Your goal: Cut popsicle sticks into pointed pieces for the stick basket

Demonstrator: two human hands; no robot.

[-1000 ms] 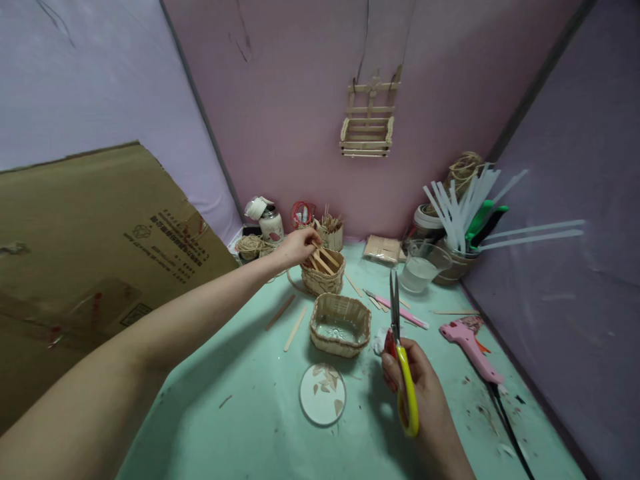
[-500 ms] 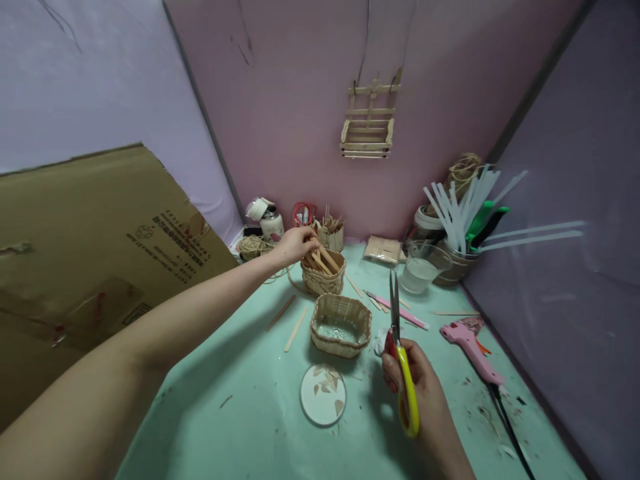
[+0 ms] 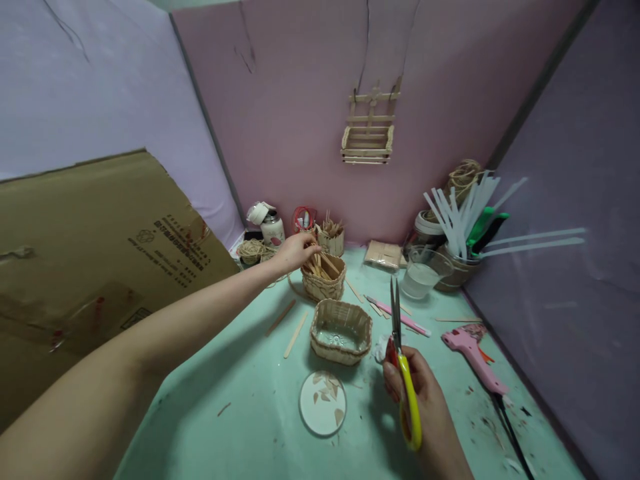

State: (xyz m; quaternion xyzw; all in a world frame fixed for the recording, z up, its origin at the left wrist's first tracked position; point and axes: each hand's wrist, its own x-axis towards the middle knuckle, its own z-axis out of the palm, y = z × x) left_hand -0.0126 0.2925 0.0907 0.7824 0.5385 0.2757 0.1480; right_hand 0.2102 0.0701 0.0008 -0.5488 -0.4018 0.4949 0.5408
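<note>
My left hand (image 3: 299, 253) reaches over the back woven basket (image 3: 324, 288), its fingers closed on wooden craft sticks (image 3: 320, 265) that stand in it. How many sticks are pinched I cannot tell. My right hand (image 3: 417, 383) holds scissors (image 3: 409, 400) with yellow and red handles, their blades pointing up and slightly apart. Between my hands sits a second woven basket (image 3: 341, 332) with a clear bottom. In front of it, a round white lid (image 3: 323, 417) carries small wood chips (image 3: 326, 389). Two loose craft sticks (image 3: 296, 335) lie left of the second basket.
A pink glue gun (image 3: 475, 357) lies at right, with its cord running forward. Behind it stand a clear cup (image 3: 423, 277) and a pot of white glue sticks (image 3: 460, 220). A pink craft knife (image 3: 400, 317) lies mid-table. A cardboard sheet (image 3: 100, 240) leans at left.
My left hand has lowered slightly toward the basket, and the sticks at its fingers have shifted. My right hand still holds the scissors. The whole view has tilted up slightly.
</note>
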